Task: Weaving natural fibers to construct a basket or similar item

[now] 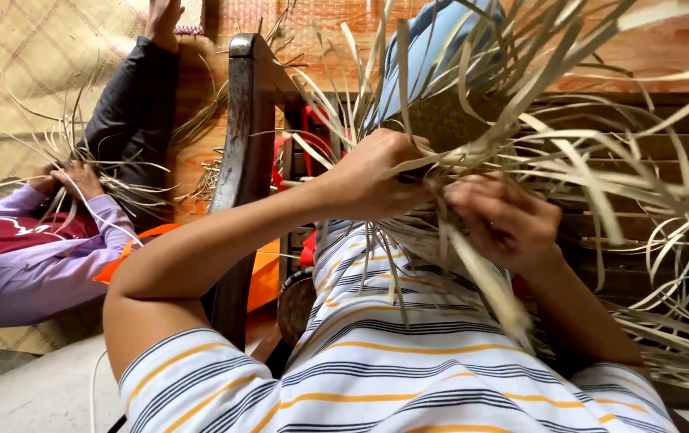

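Observation:
My left hand (pixel 372 176) and my right hand (pixel 505 220) are close together, both gripping pale dried straw strips (pixel 569 152) of a partly woven piece (pixel 441 120) held over my lap. Long loose strip ends fan out upward and to the right. My left fingers pinch strips at the woven edge; my right fingers curl around a few strands just beside them. I wear a white shirt with grey and orange stripes (pixel 393 361).
A dark wooden post (pixel 240 160) stands left of my arm. Another person in a purple sleeve (pixel 40 256) sits at left on a woven mat (pixel 32 64), hands in their own straw bundle (pixel 88 176). An orange item (pixel 260 277) lies behind the post.

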